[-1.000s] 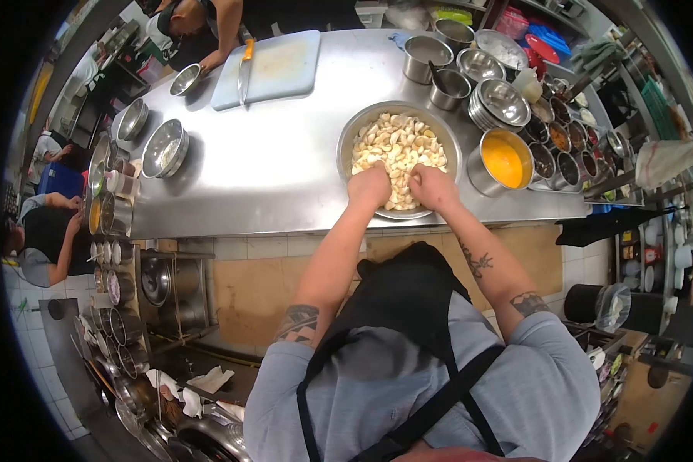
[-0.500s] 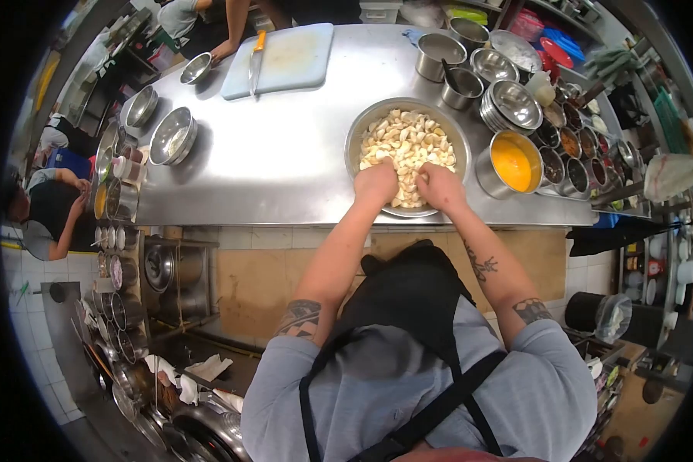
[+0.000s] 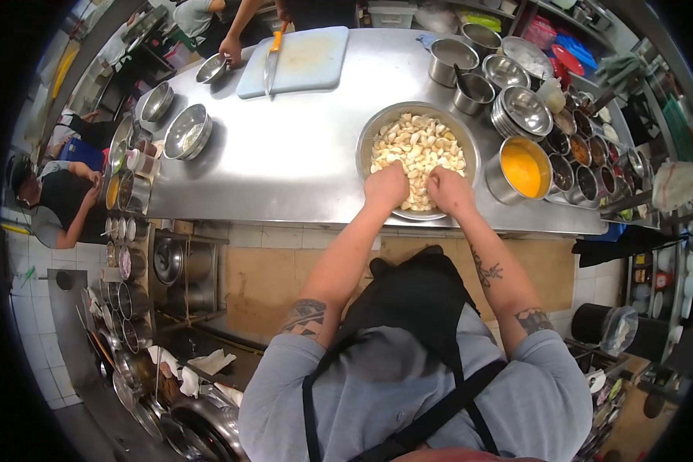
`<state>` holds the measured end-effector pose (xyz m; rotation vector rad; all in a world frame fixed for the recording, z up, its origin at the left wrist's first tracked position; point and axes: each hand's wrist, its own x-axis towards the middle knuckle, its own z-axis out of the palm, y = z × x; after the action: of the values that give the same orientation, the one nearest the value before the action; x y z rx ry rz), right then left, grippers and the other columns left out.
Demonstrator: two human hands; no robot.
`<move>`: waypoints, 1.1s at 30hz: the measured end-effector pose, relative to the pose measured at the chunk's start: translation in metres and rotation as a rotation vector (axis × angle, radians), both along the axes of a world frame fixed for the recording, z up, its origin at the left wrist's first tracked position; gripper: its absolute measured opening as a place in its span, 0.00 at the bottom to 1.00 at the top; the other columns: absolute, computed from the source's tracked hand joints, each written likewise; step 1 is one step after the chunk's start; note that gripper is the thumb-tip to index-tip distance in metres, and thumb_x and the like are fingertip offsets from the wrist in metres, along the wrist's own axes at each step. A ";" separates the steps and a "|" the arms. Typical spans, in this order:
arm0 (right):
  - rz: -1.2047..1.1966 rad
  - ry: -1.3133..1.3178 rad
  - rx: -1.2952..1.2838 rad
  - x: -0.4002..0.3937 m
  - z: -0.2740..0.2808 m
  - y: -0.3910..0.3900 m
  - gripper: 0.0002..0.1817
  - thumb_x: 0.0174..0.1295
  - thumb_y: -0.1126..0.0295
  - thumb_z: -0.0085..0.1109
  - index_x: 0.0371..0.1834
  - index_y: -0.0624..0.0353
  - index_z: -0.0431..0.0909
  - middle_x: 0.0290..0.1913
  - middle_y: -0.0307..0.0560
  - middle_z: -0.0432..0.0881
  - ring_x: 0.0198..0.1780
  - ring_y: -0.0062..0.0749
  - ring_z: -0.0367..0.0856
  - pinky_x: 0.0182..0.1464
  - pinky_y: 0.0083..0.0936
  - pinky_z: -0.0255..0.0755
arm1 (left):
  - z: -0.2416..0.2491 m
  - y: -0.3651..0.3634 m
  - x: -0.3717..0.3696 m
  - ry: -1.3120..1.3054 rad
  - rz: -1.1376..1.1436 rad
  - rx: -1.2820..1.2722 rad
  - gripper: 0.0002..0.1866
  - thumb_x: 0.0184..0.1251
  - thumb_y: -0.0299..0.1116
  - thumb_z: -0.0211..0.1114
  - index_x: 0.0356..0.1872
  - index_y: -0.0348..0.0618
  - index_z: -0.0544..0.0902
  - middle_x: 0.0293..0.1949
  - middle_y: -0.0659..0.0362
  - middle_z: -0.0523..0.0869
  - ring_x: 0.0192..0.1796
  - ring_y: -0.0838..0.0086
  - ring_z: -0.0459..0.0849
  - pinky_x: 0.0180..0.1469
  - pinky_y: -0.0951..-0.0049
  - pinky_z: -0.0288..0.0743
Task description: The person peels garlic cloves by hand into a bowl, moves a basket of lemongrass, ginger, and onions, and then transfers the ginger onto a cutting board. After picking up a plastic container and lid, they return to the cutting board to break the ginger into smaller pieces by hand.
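L hand (image 3: 387, 187) & R hand (image 3: 450, 191) at pale cloves (image 3: 417, 148) in lg. steel bowl (image 3: 364, 154), both curled inward, whether any clove is gripped, cannot tell

I am standing at a metal bench (image 3: 285, 162), reaching both arms into a wide metal bowl (image 3: 364, 150) that is brimming with pale cloves (image 3: 420, 142). My left hand (image 3: 386, 185) and my right hand (image 3: 450, 190) are curling their fingers into the near side of the heap, just apart; whether they are pinching any cloves is staying hidden. To my right, a pot of orange liquid (image 3: 522, 168) is standing close beside the bowl. Farther off, a knife (image 3: 271, 69) is lying on a pale cutting board (image 3: 312, 61), and a co-worker's hand (image 3: 230, 51) is hovering by a small bowl (image 3: 209, 71).
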<state>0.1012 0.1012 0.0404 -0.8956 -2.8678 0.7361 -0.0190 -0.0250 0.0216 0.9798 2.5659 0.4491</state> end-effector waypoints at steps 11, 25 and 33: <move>0.011 -0.019 -0.005 0.000 -0.006 0.001 0.13 0.61 0.59 0.54 0.43 0.52 0.82 0.41 0.54 0.86 0.46 0.54 0.84 0.49 0.45 0.76 | -0.003 -0.001 -0.001 0.010 -0.025 -0.037 0.14 0.68 0.39 0.54 0.47 0.41 0.77 0.36 0.47 0.89 0.41 0.54 0.88 0.43 0.56 0.81; 0.013 -0.031 -0.035 0.001 -0.003 0.001 0.15 0.63 0.57 0.54 0.46 0.51 0.82 0.44 0.53 0.86 0.48 0.52 0.83 0.50 0.44 0.76 | 0.007 -0.001 0.001 -0.017 -0.003 -0.022 0.15 0.67 0.37 0.52 0.48 0.40 0.78 0.39 0.46 0.89 0.43 0.53 0.88 0.46 0.55 0.80; 0.059 0.069 0.012 0.004 -0.009 0.003 0.13 0.62 0.60 0.53 0.40 0.56 0.81 0.39 0.54 0.85 0.43 0.52 0.84 0.46 0.45 0.77 | 0.004 -0.001 0.001 0.011 -0.019 0.008 0.16 0.67 0.40 0.54 0.47 0.40 0.77 0.37 0.46 0.88 0.42 0.52 0.88 0.45 0.54 0.80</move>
<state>0.1047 0.1041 0.0313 -0.7710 -2.8465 0.7395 -0.0183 -0.0256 0.0251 1.0112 2.5641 0.4498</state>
